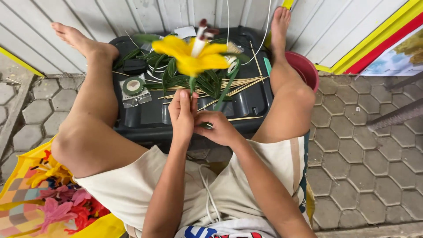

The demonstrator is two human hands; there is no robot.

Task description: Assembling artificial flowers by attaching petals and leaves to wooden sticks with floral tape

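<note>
Head view: heap of finished pink, red and yellow flowers [57, 198] nearest, at left knee; left hand [183, 115] clenched on green stem [192, 86] under yellow flower [191, 56], right hand [219, 128] pinching stem's lower end; bloom assembled, stem apparently half wrapped; beyond, on black bin lid [150, 115], green tape roll [133, 85], leaves [207, 83], sticks [229, 82] unused

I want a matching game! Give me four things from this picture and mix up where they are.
Things:
1. yellow flower
2. tape roll
3. red bucket
4. pink flowers

Places:
A. in the yellow bag at lower left
B. held up in the left hand
C. beside the right leg, near the wall
D. flat on the black case, left side

Pairs: 1-B, 2-D, 3-C, 4-A
</note>
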